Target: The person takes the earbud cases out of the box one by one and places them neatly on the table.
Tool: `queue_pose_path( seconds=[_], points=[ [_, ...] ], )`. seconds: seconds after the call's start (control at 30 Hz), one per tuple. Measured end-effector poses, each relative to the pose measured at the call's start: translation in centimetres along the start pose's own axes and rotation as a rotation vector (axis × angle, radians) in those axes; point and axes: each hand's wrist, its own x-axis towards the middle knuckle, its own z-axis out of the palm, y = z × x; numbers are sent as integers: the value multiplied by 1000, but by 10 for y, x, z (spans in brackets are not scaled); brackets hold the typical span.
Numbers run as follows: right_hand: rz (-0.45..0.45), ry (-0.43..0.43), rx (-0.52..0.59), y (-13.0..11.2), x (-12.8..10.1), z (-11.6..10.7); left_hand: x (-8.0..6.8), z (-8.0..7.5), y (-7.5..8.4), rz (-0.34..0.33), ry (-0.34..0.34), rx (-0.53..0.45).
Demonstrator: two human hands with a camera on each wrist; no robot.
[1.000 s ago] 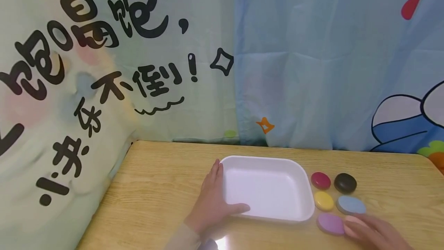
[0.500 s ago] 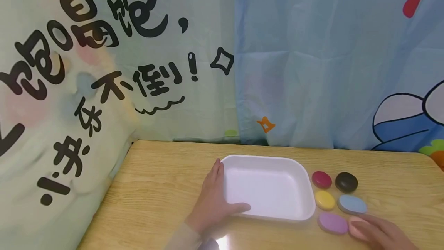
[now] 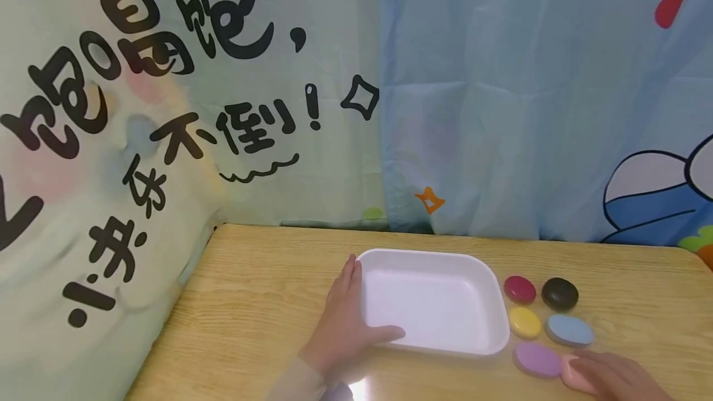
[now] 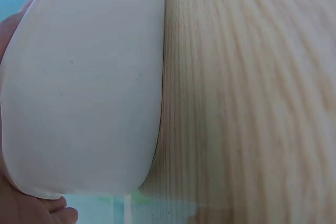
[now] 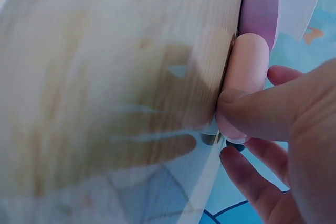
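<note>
My left hand (image 3: 348, 327) holds a shallow white tray (image 3: 434, 302) at its left end. The fingers lie along the side and the thumb crosses the near rim. At the lower right, my right hand (image 3: 621, 376) pinches a pink rounded oval piece (image 3: 575, 375). In the right wrist view the thumb presses the near side of the pink piece (image 5: 249, 64), with fingertips behind it. It lies on the table against a purple oval piece (image 3: 537, 359). The left wrist view shows the tray's outer wall (image 4: 84, 87) resting on the wood, with fingers (image 4: 37, 211) around its edge.
Right of the tray stand a dark red round piece (image 3: 520, 289), a black one (image 3: 559, 294), a yellow one (image 3: 525, 323) and a light blue oval (image 3: 569, 330). The wooden table (image 3: 262, 308) meets a printed curtain (image 3: 473, 110) behind.
The view has shifted slightly, carrying everything a little to the right. My right fingers have slid slightly right on the pink piece, showing more of it. My left hand keeps its hold.
</note>
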Motion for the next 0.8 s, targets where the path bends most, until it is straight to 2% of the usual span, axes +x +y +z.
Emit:
queue_pose_path(
  seconds=[0.2,0.43,0.47,0.57,0.63,0.7,0.8],
  points=[
    [-38,19,42,2,-7,3,1,2,0,12,2,11],
    [68,-3,-60,-7,-5,0,1,1,2,15,-3,20],
    [65,0,-67,-7,-6,0,1,1,2,17,-4,24],
    [-48,9,-83,9,-9,3,1,1,1,22,-5,33],
    [-44,-38,-134,24,-4,3,1,2,0,24,-4,25],
    [-2,-126,-181,34,7,-2,2,1,0,29,8,-7],
    [124,-262,-307,34,32,-11,2,-4,1,44,61,-74]
  ],
)
